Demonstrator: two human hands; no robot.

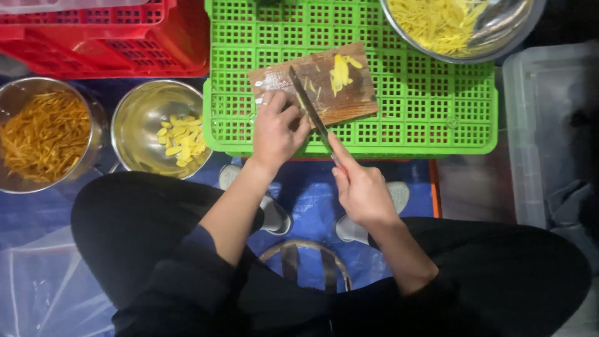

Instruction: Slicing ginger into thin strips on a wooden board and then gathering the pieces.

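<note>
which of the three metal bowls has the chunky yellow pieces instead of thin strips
The middle bowl, left of the green crate. It holds thick yellow slices; the far-left and top-right bowls hold thin strips.

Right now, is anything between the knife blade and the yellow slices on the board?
Nothing visible. The knife, in the right hand, lies across the board beside the left hand. The yellow slices sit to its right, with only bare wood and a few slivers between.

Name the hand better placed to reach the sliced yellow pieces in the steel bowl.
Left. The left hand is empty-looking and nearer the bowl of pieces; the right hand grips the knife.
</note>
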